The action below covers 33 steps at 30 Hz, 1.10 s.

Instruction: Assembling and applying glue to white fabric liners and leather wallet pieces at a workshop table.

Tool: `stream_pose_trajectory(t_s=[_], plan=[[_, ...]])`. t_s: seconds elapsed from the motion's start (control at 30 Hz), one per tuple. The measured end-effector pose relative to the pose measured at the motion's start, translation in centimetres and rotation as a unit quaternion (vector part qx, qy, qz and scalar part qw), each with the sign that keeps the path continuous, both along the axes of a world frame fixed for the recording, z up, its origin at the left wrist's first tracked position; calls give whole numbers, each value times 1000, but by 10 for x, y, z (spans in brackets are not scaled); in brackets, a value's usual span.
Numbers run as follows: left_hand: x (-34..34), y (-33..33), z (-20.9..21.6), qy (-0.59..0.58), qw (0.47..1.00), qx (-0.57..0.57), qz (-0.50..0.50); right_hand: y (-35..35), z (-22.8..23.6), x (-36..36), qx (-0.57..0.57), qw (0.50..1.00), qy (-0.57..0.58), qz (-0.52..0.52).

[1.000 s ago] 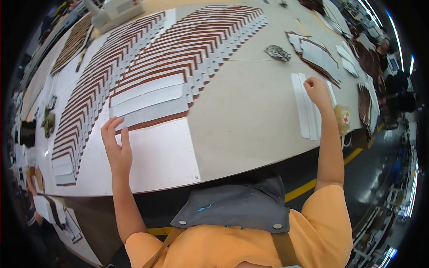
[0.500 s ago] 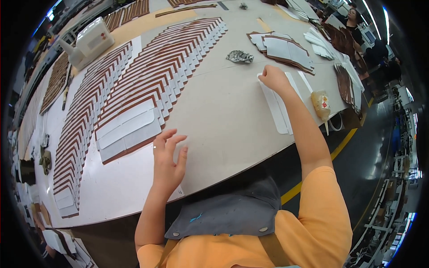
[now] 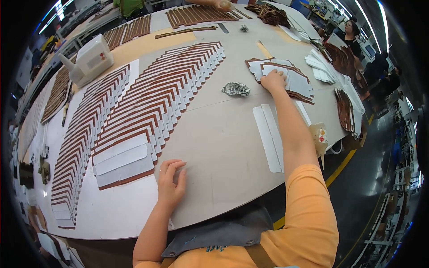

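My right hand (image 3: 273, 81) reaches out over a small stack of brown-edged pieces with white faces (image 3: 297, 85). Its fingers are bent and slightly apart, touching the near left part of the top piece; no piece is lifted. Low over the near part of the table, my left hand (image 3: 171, 184) is open and holds nothing, its fingers loosely curved. Left of it, a long row of overlapping white and brown pieces (image 3: 123, 161) runs away from me. Under my right forearm lie white strips (image 3: 268, 136), partly hidden. Beside that forearm is a squeeze bottle (image 3: 319, 136) with yellowish contents.
A second overlapping row (image 3: 82, 143) lies farther left, near a white spouted jug (image 3: 91, 60). A crumpled silvery lump (image 3: 236, 89) sits mid-table. Brown strips (image 3: 201, 17) lie at the far side, where another person's hand (image 3: 223, 5) works. Brown bundles (image 3: 346, 109) edge the right side.
My right hand has moved from the white strips, where it was closed, forward to the stack, its fingers loosening. My left hand has lowered slightly. The view has tilted up, showing more of the far side.
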<state>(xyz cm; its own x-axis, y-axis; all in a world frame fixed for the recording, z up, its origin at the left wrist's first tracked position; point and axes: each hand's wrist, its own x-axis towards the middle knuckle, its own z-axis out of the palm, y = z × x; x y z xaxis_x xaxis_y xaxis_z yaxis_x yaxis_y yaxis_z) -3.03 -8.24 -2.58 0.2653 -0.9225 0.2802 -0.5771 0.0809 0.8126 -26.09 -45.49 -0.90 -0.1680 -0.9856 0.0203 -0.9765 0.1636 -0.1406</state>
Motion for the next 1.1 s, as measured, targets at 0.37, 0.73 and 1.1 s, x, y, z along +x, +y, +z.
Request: stream_pose_trajectory(t_s=[0.37,0.73,1.1], plan=[[-1,1,3,18,1000,19,-5,-8,-1,-5,39,993,101,53],[-3,0,3,36,999,4,-10,-1,9,-58,-184,981,-60,31],[-9,1,10,89,996,-3,-31,77,141,-148,-418,851,-302,101]])
